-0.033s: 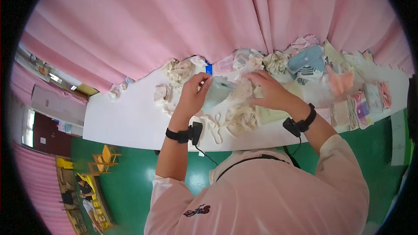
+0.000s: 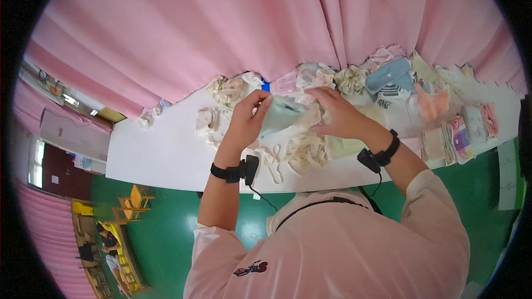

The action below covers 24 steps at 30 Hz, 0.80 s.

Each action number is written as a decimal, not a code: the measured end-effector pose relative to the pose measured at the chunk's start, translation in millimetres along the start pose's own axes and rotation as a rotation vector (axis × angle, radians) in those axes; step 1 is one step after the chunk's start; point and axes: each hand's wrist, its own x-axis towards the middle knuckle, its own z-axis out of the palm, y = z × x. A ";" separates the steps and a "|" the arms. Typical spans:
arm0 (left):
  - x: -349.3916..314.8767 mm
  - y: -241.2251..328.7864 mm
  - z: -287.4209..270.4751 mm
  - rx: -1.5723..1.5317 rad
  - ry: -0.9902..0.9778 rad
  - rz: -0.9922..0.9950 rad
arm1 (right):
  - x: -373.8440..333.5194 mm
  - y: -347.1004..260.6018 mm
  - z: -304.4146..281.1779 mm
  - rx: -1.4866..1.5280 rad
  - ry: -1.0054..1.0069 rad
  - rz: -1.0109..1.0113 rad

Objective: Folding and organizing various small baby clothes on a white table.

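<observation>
My left hand [image 2: 249, 113] is closed on the edge of a pale mint cloth [image 2: 281, 117], thumb and fingers pinching it. The cloth hangs over the middle of the table, its upper side partly folded. Facing it, my right hand [image 2: 338, 112] has its fingers curved and thumb apart, with no firm grip showing. A small white patterned cloth [image 2: 313, 115] lies beside those fingertips; whether they touch it is unclear. Below the hands rest a crumpled cream patterned cloth [image 2: 307, 150] and thin white straps [image 2: 272, 165].
Crumpled patterned cloths [image 2: 227, 89] line the white table's [image 2: 149, 149] back edge. To the right are a blue garment [image 2: 389, 75], a coral cloth [image 2: 433, 105] and folded bundles [image 2: 460, 138]. A pink curtain [image 2: 221, 27] hangs behind. Another person [image 2: 111, 243] is far left.
The mint cloth reaches slightly further right. My right hand's fingers have shifted a little up and left, while my left hand keeps its hold.
</observation>
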 end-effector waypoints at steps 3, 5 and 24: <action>12.4 30.2 5.5 -0.300 -0.083 0.004 | 12.5 8.7 4.2 0.230 0.065 -0.027; 17.6 32.9 12.3 -0.426 -0.120 -0.006 | 15.4 9.6 -1.6 0.406 0.068 -0.031; -15.3 57.4 114.1 -0.281 -0.045 -0.001 | -24.2 16.6 -24.0 1.475 0.003 0.522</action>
